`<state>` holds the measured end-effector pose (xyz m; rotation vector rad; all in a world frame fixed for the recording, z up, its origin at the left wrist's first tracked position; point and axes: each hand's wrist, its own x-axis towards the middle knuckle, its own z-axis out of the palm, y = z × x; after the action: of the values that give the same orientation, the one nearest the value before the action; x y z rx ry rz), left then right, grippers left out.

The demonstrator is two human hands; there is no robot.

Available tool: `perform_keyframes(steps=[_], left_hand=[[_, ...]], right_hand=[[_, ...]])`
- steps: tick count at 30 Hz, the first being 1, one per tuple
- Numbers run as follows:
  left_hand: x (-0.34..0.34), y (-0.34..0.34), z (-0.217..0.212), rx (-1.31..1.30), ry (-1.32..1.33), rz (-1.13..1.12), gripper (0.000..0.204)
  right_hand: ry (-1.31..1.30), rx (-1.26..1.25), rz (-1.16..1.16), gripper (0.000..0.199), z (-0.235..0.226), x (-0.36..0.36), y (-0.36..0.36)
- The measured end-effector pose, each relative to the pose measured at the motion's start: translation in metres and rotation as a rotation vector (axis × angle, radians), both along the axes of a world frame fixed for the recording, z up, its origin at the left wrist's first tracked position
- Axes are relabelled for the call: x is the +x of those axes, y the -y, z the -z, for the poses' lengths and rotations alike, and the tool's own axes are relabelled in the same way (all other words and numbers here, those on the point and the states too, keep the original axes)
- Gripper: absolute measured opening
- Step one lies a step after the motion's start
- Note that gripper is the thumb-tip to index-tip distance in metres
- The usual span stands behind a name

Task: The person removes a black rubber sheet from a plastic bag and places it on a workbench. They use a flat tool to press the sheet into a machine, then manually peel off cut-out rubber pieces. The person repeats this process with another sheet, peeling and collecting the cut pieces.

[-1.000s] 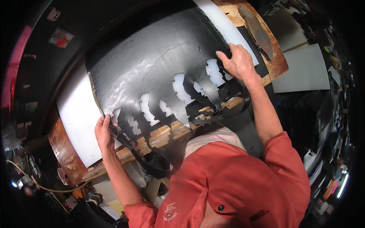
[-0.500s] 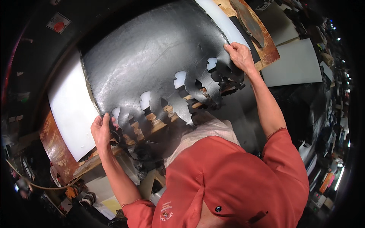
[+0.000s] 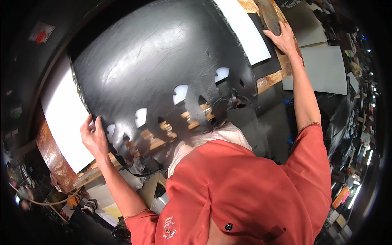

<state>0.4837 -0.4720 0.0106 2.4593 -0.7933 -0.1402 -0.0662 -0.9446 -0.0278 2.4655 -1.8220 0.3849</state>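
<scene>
A large black leather-like sheet (image 3: 147,53) lies in front of me, its near edge cut through with several curved, notched openings. That edge hangs past the table edge, close to my body. My left hand (image 3: 95,138) is at the sheet's near left corner, thumb and forefinger apart beside its edge. On the right, my right hand (image 3: 286,40) reaches to a long, flat, brown-grey piece (image 3: 268,15) with a wavy outline. Its thumb is stretched away from the other fingers, which touch the piece's near end. What the piece is made of, I cannot tell.
White boards lie under the sheet, showing at left (image 3: 67,118) and right (image 3: 245,34). A dark flat piece (image 3: 267,67) sticks out by the right board. Grey sheets (image 3: 320,69) lie farther right. A worn brown tabletop (image 3: 53,151) shows at left.
My right hand has let go of the black sheet and moved up and right to the brown-grey piece. The sheet lies lower and flatter, shifted left. My left hand has loosened and moved left.
</scene>
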Motion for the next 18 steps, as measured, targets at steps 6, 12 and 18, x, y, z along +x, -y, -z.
perform_keyframes(steps=[6, 12, 18], left_hand=[[0.001, 0.003, 0.019, -0.118, -0.125, -0.171, 0.044], [-0.011, 0.007, 0.027, -0.225, -0.215, -0.306, 0.038], [-0.03, 0.012, 0.024, -0.278, -0.24, -0.376, 0.044]], right_hand=[[0.092, 0.14, -0.116, 0.109, 0.011, -0.016, 0.025], [0.142, 0.2, -0.076, 0.104, -0.005, -0.002, 0.018], [0.669, 0.382, -0.058, 0.096, -0.044, 0.03, 0.003]])
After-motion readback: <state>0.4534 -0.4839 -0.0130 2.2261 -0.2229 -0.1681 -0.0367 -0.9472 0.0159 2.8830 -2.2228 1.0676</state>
